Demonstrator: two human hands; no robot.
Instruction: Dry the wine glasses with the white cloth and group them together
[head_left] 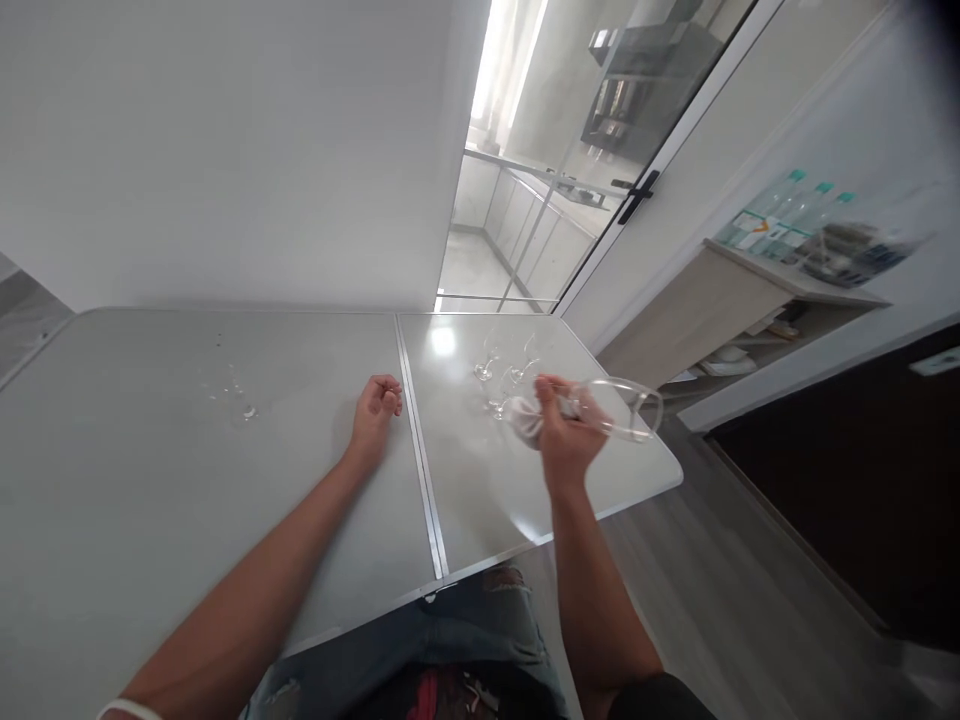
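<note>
My right hand (568,435) is closed around the stem of a clear wine glass (637,410), held nearly sideways above the right part of the table. The bowl points right, and the round foot seems to show left of my thumb. Just beyond that hand, several clear stemmed glasses (484,372) stand close together on the tabletop; their outlines are faint. My left hand (377,408) rests on the table beside the metal seam, fingers loosely curled in with nothing visible in them. Farther left is another faint clear glass (244,410), whose full shape I cannot make out.
The pale table (322,540) has a metal seam (420,450) across it and meets a white wall. Behind its right end is a glass door (525,200) with a black handle. At the right, a wooden cabinet (697,300) carries plastic bottles (780,220).
</note>
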